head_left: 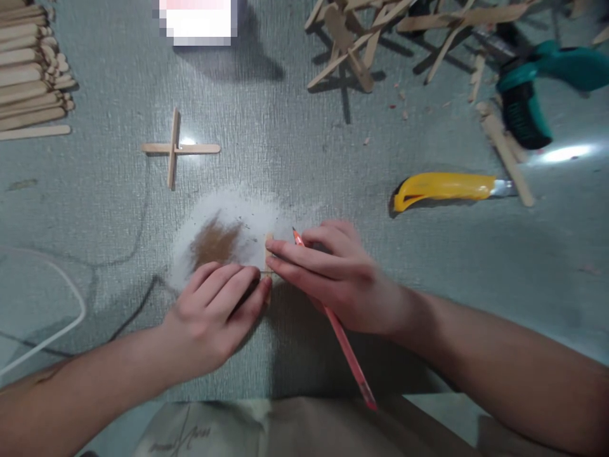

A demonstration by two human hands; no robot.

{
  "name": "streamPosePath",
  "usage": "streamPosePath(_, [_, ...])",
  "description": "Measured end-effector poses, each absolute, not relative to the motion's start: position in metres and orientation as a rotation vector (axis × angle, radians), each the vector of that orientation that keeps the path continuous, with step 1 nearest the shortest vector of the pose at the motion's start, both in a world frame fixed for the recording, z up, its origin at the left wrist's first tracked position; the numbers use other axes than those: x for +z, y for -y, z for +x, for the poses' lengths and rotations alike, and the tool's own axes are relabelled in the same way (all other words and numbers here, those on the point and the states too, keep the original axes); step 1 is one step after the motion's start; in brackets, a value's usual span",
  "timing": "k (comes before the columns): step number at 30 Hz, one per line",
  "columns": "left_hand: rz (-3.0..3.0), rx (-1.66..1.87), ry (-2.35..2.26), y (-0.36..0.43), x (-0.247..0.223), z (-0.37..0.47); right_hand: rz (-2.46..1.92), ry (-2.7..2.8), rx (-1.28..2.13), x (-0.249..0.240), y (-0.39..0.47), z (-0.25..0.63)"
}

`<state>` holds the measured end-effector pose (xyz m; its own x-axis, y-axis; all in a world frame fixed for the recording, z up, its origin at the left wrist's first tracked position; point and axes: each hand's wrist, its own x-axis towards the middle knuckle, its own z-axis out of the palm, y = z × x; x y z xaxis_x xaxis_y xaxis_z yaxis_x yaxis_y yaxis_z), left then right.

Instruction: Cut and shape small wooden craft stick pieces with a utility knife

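Note:
A short wooden craft stick stands lengthwise between my two hands, partly hidden by the fingers. My left hand is closed, with thumb and fingertips pinching its lower part. A thin dark line crosses the stick near those fingertips; I cannot make out what it is. My right hand holds a red pencil tucked through its curled fingers, the tip pointing up and away. Two extended fingertips of this hand touch the stick's upper part. Beside the left hand, a brown smudge lies over a white patch on the table.
Two crossed craft sticks lie ahead. A yellow utility knife rests at right, near teal-handled pliers and stick offcuts. Joined stick frames stand at the back; a stick pile is far left. A white cable curves left.

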<state>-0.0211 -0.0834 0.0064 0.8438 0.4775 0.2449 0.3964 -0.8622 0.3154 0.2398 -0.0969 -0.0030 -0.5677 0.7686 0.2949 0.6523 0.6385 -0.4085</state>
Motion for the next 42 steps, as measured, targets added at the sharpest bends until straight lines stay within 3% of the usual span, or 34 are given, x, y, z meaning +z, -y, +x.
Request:
streamPosePath(34, [2.729, 0.538, -0.678, 0.081, 0.009, -0.017, -1.11, 2.371, 0.448, -0.005, 0.099, 0.242])
streamPosePath(42, [2.719, 0.495, -0.662, 0.082, 0.008, -0.017, -1.117, 1.83, 0.977, 0.012, 0.093, 0.237])
